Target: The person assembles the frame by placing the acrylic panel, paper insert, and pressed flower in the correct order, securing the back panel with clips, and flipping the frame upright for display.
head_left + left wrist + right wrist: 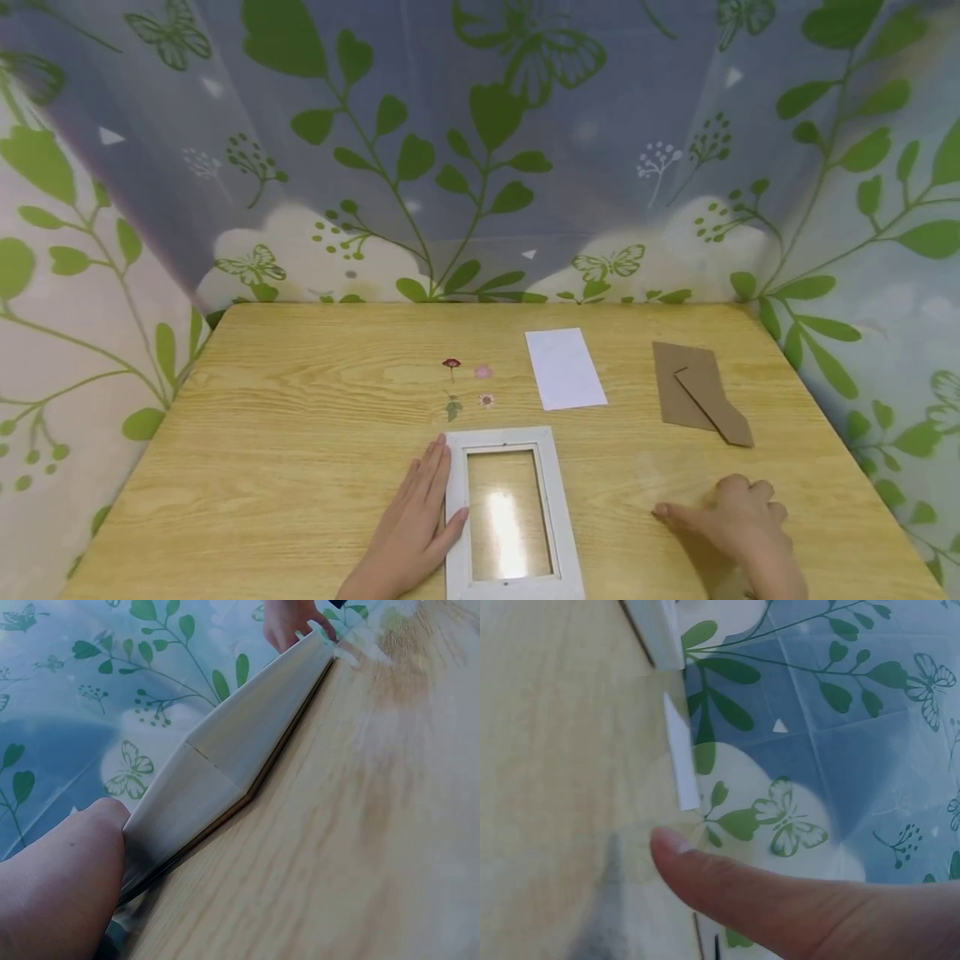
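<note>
Resting along the left side of a white rectangular picture frame (558,500), the person's left hand (420,517) has its fingers pretty much straight and together, with the thumb lying over the left rail, so it's more of a touch than a grab. The frame lies flat on the light wood-grain table (262,467), right of that palm and well left of the right hand (742,521). That one's low over the table, thumb stuck out toward the frame, fingers bent and apart from the thumb; there's a faint see-through patch by it, so can't tell if it's got hold of anything. Beyond it is a brown rectangular backing board (678,383) with a strut, and left of that a white rectangular paper sheet (566,368). Four small pressed plant pieces (487,401) sit just past the frame's far edge.
</note>
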### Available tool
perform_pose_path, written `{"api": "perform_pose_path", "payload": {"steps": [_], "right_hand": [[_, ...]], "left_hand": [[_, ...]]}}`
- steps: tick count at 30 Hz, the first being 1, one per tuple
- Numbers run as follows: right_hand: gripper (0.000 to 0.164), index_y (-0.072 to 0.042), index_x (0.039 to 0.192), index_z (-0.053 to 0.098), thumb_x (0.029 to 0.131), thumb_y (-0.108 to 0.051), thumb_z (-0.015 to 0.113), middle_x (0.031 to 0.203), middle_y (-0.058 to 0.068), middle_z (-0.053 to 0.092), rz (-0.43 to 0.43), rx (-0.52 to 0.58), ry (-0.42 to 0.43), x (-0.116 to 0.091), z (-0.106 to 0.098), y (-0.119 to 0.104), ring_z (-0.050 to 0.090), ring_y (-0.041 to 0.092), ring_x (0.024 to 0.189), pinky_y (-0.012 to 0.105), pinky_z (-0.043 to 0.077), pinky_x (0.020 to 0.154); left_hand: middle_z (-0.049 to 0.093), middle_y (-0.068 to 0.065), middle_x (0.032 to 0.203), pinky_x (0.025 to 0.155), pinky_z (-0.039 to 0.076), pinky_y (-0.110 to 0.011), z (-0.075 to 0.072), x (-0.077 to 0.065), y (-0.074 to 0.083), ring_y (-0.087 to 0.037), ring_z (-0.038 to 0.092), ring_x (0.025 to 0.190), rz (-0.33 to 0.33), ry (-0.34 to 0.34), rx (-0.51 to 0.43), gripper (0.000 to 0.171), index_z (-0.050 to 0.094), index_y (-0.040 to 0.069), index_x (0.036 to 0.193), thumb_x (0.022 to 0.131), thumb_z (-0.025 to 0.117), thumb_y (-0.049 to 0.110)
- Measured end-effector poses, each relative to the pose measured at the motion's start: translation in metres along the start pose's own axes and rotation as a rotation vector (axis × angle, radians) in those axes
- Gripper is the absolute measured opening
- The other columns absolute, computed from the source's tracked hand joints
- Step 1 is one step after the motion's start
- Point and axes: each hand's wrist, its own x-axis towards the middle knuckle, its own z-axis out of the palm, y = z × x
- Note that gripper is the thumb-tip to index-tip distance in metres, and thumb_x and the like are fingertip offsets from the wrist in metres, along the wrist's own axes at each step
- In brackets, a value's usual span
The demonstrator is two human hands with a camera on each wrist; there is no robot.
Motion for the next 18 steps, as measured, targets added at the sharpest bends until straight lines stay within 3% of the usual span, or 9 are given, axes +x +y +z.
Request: {"api": "perform_pose_path", "payload": {"steps": [4,9,18], "right_hand": [[0.106,0.019,0.101,0.051,0.06,-0.074,0.079,0.097,0.041,0.038,-0.013,-0.03,0.014,0.005,-0.003,-0.004,0.038,0.059,0.09,0.063,0.045,0.069],[0.115,0.02,0.104,0.046,0.046,-0.071,0.087,0.099,0.045,0.035,0.041,-0.02,0.024,0.01,0.002,-0.01,0.035,0.067,0.096,0.076,0.043,0.073],[0.124,0.021,0.113,0.038,0.043,-0.068,0.09,0.101,0.045,0.036,0.083,0.023,-0.018,0.016,-0.001,-0.017,0.037,0.069,0.101,0.08,0.038,0.079]], "left_hand": [[0.013,-0.017,0.164,0.117,0.024,-0.051,0.0,0.0,0.0,-0.03,0.016,0.15,-0.006,-0.005,-0.003,0.077,0.023,-0.006,0.154,0.1,0.054,0.039],[0.012,-0.017,0.164,0.118,0.023,-0.051,0.002,-0.001,0.0,-0.03,0.015,0.15,-0.007,-0.013,-0.006,0.078,0.021,-0.005,0.155,0.1,0.053,0.04],[0.014,-0.018,0.164,0.117,0.025,-0.051,0.003,-0.001,-0.002,-0.032,0.018,0.15,0.004,0.018,0.0,0.078,0.021,-0.005,0.154,0.1,0.054,0.039]]}}
